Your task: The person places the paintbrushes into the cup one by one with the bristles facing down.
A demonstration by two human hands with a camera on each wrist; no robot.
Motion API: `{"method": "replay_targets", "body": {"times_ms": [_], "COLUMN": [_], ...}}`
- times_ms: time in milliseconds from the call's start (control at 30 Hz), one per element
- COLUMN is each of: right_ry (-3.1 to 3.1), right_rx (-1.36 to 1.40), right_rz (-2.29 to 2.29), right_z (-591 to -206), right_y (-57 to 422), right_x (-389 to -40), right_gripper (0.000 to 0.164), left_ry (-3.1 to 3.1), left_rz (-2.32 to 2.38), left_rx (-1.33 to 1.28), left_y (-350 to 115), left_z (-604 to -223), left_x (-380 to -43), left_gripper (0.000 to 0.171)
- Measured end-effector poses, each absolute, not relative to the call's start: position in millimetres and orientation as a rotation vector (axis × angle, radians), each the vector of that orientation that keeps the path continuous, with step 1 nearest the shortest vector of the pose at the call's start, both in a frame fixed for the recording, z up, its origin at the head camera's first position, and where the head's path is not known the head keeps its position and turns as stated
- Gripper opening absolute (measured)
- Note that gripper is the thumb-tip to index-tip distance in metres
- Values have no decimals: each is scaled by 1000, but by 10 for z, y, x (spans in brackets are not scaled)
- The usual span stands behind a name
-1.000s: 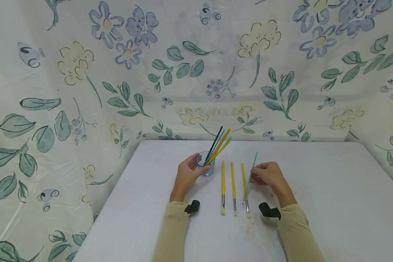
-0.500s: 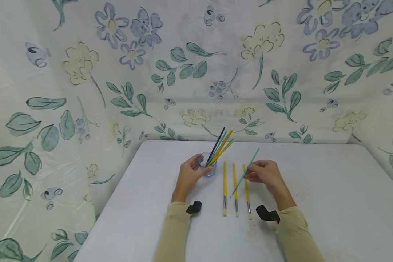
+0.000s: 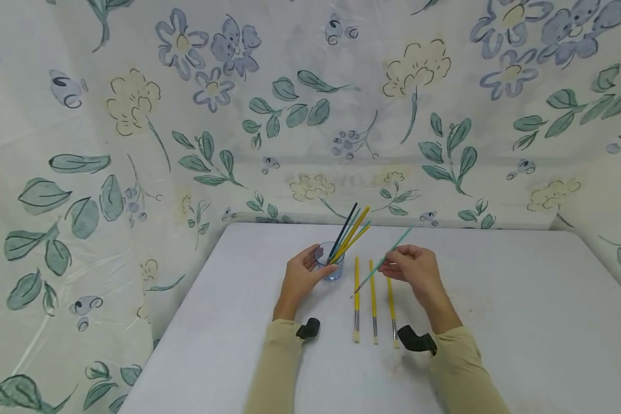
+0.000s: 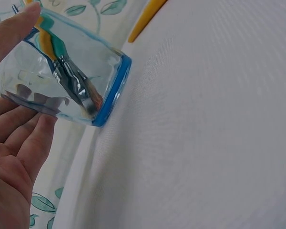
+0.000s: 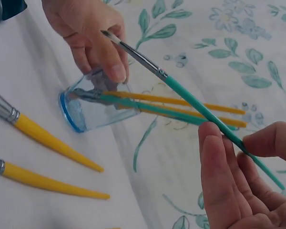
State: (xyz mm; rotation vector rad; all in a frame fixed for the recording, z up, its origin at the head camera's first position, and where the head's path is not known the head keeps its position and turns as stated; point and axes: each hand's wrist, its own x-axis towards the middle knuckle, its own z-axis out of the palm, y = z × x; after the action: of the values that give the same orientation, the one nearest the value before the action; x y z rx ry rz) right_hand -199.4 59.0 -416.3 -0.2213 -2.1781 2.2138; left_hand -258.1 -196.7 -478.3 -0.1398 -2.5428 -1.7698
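Observation:
My left hand (image 3: 299, 282) holds a clear, blue-tinted glass (image 3: 333, 275), its thumb on the near side and fingers on the far side. Several paintbrushes (image 3: 353, 229) lean to the right inside it, bristles down: yellow, teal and one dark handle. Through the wall in the left wrist view, their metal ferrules (image 4: 72, 78) rest near the blue base (image 4: 115, 90). Above the table, my right hand (image 3: 414, 267) pinches a slim teal paintbrush (image 5: 195, 102) by its handle, with the fine tip slanting down and left.
Three yellow paintbrushes (image 3: 374, 305) lie side by side on the white table (image 3: 522, 299) between the hands, bristles toward me. The right one is partly covered by the right hand. A flower-patterned sheet (image 3: 290, 144) hangs behind the table and at its sides.
My right hand has lifted the teal paintbrush and carried it left toward the glass, its tip swinging from the rightmost yellow brush across to the leftmost. The left hand stays on the glass.

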Motion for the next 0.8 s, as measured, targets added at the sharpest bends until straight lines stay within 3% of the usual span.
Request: {"method": "replay_targets", "body": {"times_ms": [800], "right_ry": [-1936], "right_rx": [-141], "right_rz": [2173], "right_z": [-3955], "right_y": [261], "right_x": [-2183], "right_gripper": [18], "left_ry": [-2527], "left_rz": [-1782], "left_rx": [-169], "left_y": [-1972], "left_z": [-4775], "left_x": [-2569], "left_gripper": [87]}}
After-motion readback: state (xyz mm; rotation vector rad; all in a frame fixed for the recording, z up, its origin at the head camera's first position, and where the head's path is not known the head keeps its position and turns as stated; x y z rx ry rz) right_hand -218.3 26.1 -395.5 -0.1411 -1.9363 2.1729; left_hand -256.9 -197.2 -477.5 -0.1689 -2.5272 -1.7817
